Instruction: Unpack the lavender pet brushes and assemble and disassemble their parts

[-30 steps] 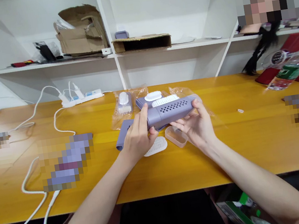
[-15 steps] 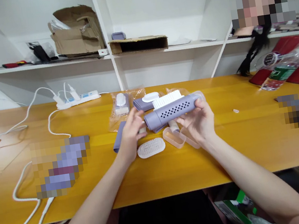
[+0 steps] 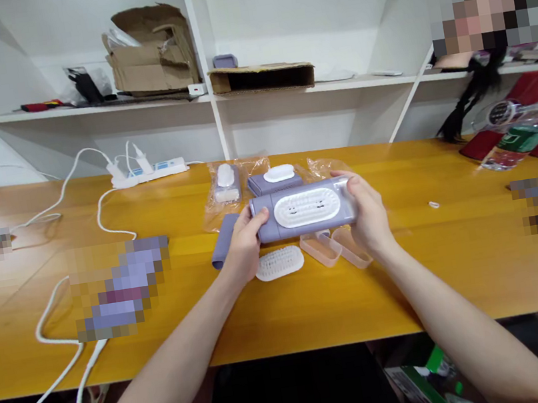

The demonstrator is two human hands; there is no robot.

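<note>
I hold a lilac brush body (image 3: 303, 210) level above the yellow table (image 3: 315, 309), its white oval bristle pad facing me. My left hand (image 3: 244, 245) grips its left end, fingers closed around it. My right hand (image 3: 368, 213) wraps the right end. Just below lie a loose white bristle head (image 3: 279, 262) and two clear plastic caps (image 3: 329, 248). A lilac flat piece (image 3: 222, 242) lies left of my left hand.
Behind are another lilac unit with a white pad (image 3: 274, 178) and a bagged part (image 3: 225, 184). A white power strip (image 3: 149, 173) with cables sits back left. A person sits at the far right near a plastic bottle (image 3: 519, 117). Cardboard boxes (image 3: 260, 77) stand on white shelves.
My left hand came back onto the brush body's left end. The body has been rolled from its perforated side to its white bristle pad facing me, and held level.
</note>
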